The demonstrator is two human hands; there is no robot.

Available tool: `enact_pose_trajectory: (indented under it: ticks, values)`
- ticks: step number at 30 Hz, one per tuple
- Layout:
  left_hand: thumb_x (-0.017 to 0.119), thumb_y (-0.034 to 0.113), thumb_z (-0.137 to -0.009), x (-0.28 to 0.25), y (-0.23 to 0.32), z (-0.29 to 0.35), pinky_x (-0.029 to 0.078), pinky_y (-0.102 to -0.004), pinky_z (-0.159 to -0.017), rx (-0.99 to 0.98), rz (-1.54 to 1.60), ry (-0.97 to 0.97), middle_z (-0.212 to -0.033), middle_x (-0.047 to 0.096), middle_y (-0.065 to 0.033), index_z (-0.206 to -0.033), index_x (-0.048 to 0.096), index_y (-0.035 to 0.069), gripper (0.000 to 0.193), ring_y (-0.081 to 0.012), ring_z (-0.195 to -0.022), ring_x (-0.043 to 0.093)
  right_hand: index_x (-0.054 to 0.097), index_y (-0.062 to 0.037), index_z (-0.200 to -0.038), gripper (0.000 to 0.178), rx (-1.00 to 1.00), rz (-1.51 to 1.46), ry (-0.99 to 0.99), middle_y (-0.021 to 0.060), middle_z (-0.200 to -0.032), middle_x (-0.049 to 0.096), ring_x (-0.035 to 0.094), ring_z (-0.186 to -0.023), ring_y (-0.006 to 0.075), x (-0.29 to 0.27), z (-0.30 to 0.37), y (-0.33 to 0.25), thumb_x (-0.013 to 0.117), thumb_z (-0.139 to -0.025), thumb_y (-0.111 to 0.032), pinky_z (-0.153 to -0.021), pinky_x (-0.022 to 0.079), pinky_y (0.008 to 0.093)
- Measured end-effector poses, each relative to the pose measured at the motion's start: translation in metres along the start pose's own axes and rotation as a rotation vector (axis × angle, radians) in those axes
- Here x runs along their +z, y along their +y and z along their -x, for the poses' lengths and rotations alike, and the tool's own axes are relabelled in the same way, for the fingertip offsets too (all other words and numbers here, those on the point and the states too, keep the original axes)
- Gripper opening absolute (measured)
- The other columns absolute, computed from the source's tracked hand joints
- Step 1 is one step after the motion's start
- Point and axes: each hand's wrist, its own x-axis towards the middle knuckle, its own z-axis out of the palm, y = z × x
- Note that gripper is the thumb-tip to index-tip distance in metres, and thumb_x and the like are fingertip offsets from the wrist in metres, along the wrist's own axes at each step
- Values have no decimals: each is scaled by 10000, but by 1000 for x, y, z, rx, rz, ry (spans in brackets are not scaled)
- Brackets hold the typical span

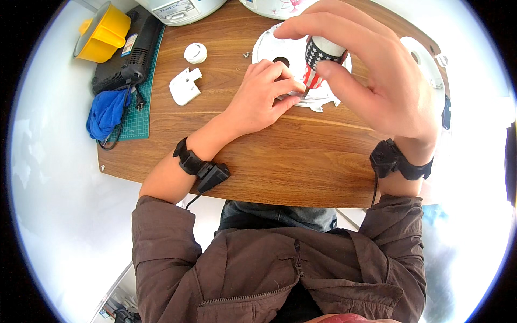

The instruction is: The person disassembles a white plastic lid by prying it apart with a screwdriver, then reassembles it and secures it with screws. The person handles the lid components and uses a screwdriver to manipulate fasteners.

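Note:
My right hand [382, 75] is curled around a screwdriver [318, 56] whose handle has a stars-and-stripes pattern in red, white and dark blue. The tool stands nearly upright, tilted a little, with its shaft pointing down at the near part of a round white plastic part [265, 49]. Beside the shaft, my left hand [264, 94] rests on that part with its fingertips drawn together. What they pinch, if anything, is too small to make out. A dark round hole [280, 62] shows in the white part. The screwdriver's tip is hidden by the fingers.
Left on the wooden table [258, 156] lie a white knob [195, 53], a white plastic piece [185, 86] and small screws [246, 54]. A green mat [141, 121] bears a black device [129, 59], yellow container [110, 35] and blue cloth [107, 114]. White appliances [186, 16] stand behind; another white part [433, 67] lies right.

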Motion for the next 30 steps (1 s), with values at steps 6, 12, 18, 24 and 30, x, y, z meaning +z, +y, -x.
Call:
enact_pose_trajectory:
  ticks: [6, 12, 18, 24, 30]
  values:
    - [780, 139, -858, 4, -1, -5, 390, -386, -908, 45, 35, 15, -994, 594, 11, -1017, 757, 154, 161, -226, -989, 529, 658, 35, -1215, 372, 49, -59, -88, 179, -1049, 696, 691, -847, 310, -9, -1, 3, 690, -844, 28, -723, 560, 353]
    - [782, 136, -855, -2, -1, 4, 390, -385, -914, 6, -1, 23, -994, 599, 12, -1021, 757, 158, 169, -231, -989, 528, 648, 27, -1212, 372, 71, -147, -34, 186, -1010, 688, 685, -799, 318, 10, -5, 2, 705, -847, -14, -671, 550, 378]
    - [780, 141, -858, 0, 1, -1, 393, -393, -925, 7, 9, 4, -994, 602, 6, -1016, 756, 145, 160, -234, -995, 530, 639, -2, -1126, 289, 109, 405, 63, 156, -865, 627, 644, -711, 335, 9, -1, 2, 728, -878, -122, -606, 513, 407]
    - [774, 144, -865, -2, 0, 1, 393, -392, -919, -15, 12, -34, -1000, 601, 4, -1022, 757, 144, 158, -232, -992, 526, 616, -23, -1174, 332, 258, 329, -4, 155, -896, 637, 653, -717, 321, 7, -5, -10, 736, -882, -126, -598, 514, 389]
    - [775, 137, -861, 0, 0, 1, 390, -387, -915, 4, 7, 2, -1001, 601, 7, -1030, 755, 157, 171, -231, -992, 527, 576, -5, -1280, 455, 41, 76, 24, 171, -997, 643, 672, -760, 305, 6, 2, -7, 709, -846, -13, -640, 542, 361]
